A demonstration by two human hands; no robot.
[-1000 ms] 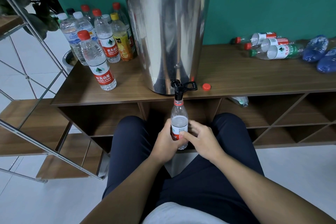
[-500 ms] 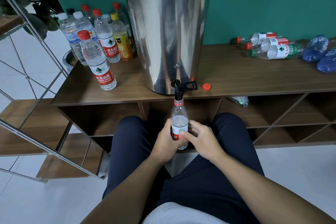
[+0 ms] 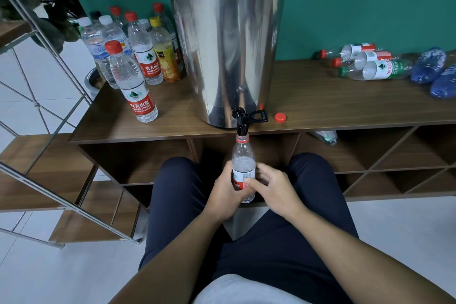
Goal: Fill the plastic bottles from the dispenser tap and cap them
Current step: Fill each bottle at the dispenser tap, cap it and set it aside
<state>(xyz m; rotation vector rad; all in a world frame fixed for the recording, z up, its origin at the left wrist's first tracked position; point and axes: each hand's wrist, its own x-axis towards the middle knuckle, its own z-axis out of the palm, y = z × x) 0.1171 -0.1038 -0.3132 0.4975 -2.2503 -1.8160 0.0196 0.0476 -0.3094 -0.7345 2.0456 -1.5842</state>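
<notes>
Fingers [image 3: 265, 175] of right hand [image 3: 274, 191]: curled loosely round the right side of the held bottle [image 3: 243, 168], thumb laid across its label. Left hand [image 3: 225, 194]: wrapped round the lower left of the same bottle, gripping it.

Held bottle: clear plastic, upright, uncapped, red neck ring; mouth directly beneath the black dispenser tap [image 3: 243, 119]. Water level stands in the upper body, above the label. Position: in front of the shelf unit, above the person's knees.

Dispenser [image 3: 227, 52]: tall steel cylinder with black lid band, standing at the front of the tabletop [image 3: 333, 103]; tap lever points right.

Loose red cap [image 3: 280, 117]: on the tabletop edge, just right of the tap.

Upright capped bottle [image 3: 130, 82]: red cap, red label, left of the dispenser, near the front. Behind it, cluster of capped bottles [image 3: 138, 39] with red, white and yellow caps, one holding orange drink.

Lying bottles [image 3: 365, 63]: three, on their sides at the right rear of the tabletop, two red-capped, one green-capped. Beside them, two blue crumpled bottles [image 3: 430, 65].

Shelf compartment below: one further bottle [image 3: 325, 136], partly hidden.

Metal-framed wooden rack [image 3: 37, 145]: at left.
</notes>
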